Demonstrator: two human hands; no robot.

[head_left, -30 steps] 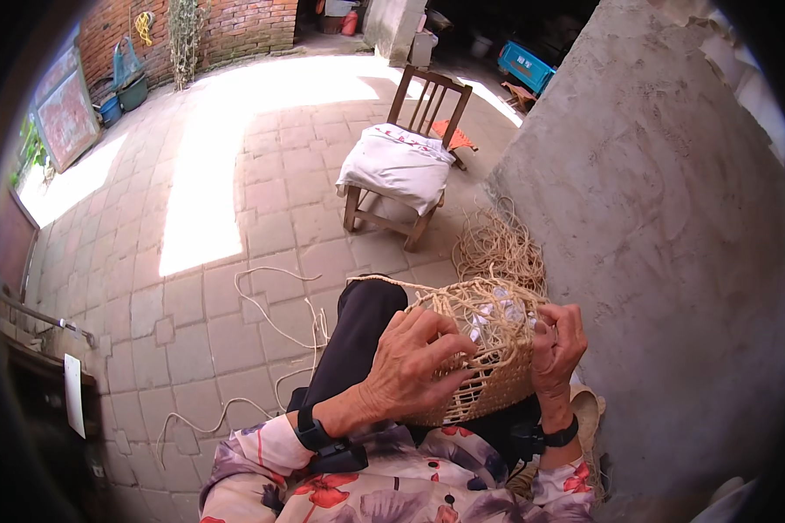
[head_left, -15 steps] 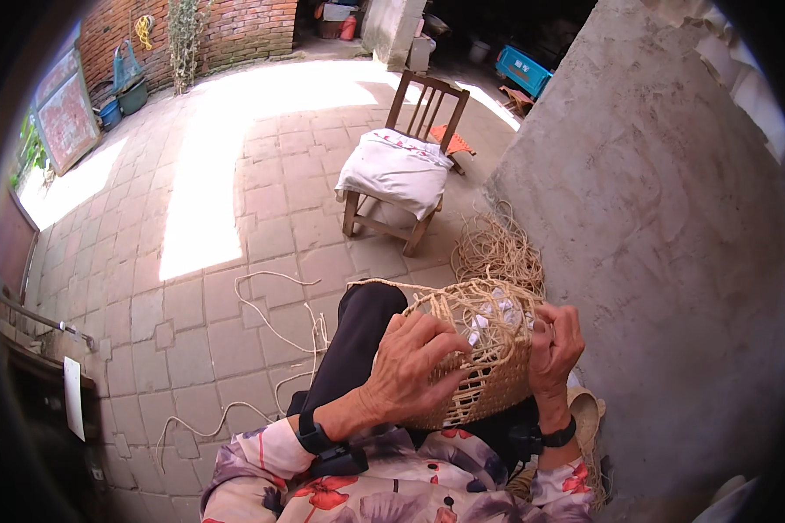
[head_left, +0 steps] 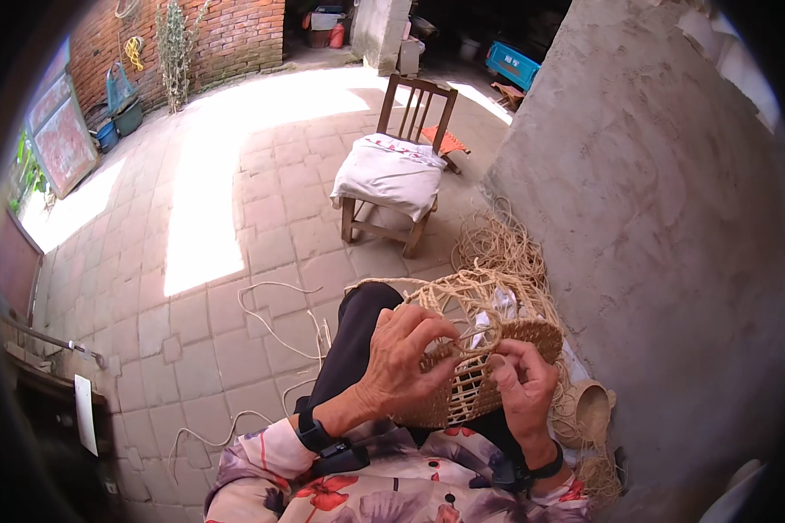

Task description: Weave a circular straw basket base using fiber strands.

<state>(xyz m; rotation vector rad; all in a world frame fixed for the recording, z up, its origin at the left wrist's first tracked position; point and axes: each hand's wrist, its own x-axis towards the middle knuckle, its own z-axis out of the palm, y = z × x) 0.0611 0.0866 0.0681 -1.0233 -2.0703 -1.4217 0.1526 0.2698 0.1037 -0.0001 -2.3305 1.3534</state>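
Observation:
A woven straw basket (head_left: pixel 473 397) with an openwork band rests tilted across my lap. Loose straw cords (head_left: pixel 462 288) stand out from its rim, with white material (head_left: pixel 500 303) among them. My left hand (head_left: pixel 401 362) is curled at the rim's left side, its fingers closed on a straw cord that loops toward the right. At the right side of the rim, my right hand (head_left: pixel 525 388) has thumb and fingers bent together, gripping the basket's edge. The exact hold of the right fingertips is partly hidden.
A heap of straw cord (head_left: pixel 501 240) lies beyond the basket by the grey wall (head_left: pixel 645 200). Loose strands trail over the paving at left. A wooden chair (head_left: pixel 419 109) with a white cloth (head_left: pixel 391 170) stands ahead. A tan woven piece (head_left: pixel 593 407) lies beside my right arm.
My right hand has moved left and down along the basket toward my left hand. The basket has turned, exposing more of its woven right side. My left hand stays near the rim.

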